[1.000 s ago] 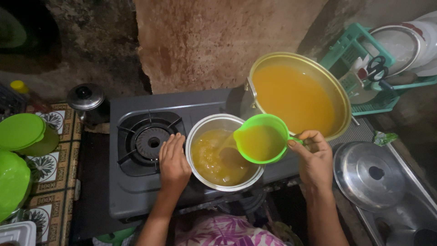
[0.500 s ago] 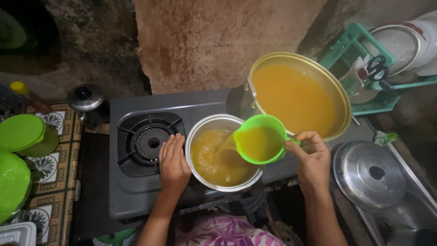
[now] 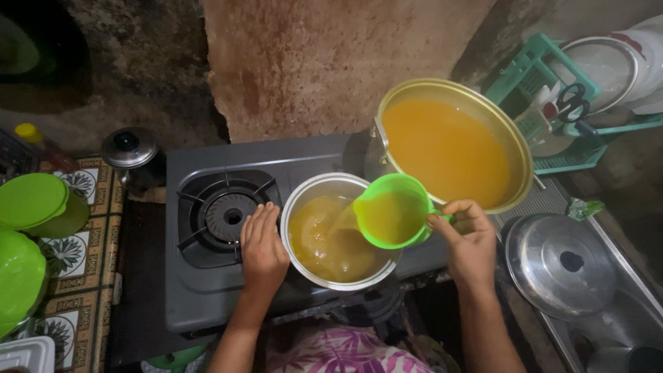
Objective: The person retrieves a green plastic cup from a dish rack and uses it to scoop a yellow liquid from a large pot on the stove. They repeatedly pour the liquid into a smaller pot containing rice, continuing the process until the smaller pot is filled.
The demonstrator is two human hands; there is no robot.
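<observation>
The green jug's (image 3: pixel 392 219) handle is hidden inside the right hand (image 3: pixel 471 240), which grips it. The jug tips over the small pot (image 3: pixel 336 240). The left hand (image 3: pixel 262 247), fingers together, lies flat beside the pot's left rim.

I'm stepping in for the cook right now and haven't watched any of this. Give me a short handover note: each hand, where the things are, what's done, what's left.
Right hand: grips the handle of the green scoop, tilted, orange liquid streaming into the small metal pot.
Left hand: flat against the small pot's left rim, steadying it.
Small pot sits on the grey stove, beside the unlit left burner. Big pot stands behind it to the right.
Done: small pot roughly half full.
Left: scoop still holds liquid; big pot nearly full.
</observation>
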